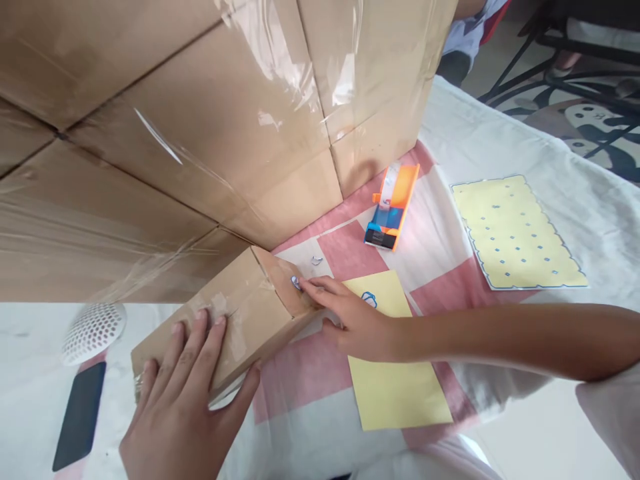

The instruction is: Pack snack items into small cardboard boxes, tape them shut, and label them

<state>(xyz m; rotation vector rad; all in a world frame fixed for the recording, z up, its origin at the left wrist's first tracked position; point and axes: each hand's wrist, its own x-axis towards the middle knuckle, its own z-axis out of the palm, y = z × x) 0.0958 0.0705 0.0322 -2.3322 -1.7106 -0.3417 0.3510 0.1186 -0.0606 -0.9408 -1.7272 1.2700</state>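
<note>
A small brown cardboard box (245, 327) lies tilted on the cloth, with clear tape across its top. My left hand (185, 393) rests over it, fingers spread on the upper face and thumb along the near edge. At the box's right end, my right hand (355, 323) touches a small white-and-blue paper cutout (295, 283) with an outstretched fingertip. Its thumb stays apart from that finger. Under the right wrist is a yellow paper sheet (400, 400), on which a small blue-outlined cutout (369, 298) shows. Another small cutout (317, 261) lies on the cloth beyond the box.
Large taped cardboard boxes (210, 133) rise behind. An orange and blue tape dispenser (393, 207) stands near them. A yellow patterned sheet (520, 233) lies right. At left are a dark phone-like slab (80, 417) and a white perforated dome (95, 331). Another person's clothing (465, 40) shows beyond.
</note>
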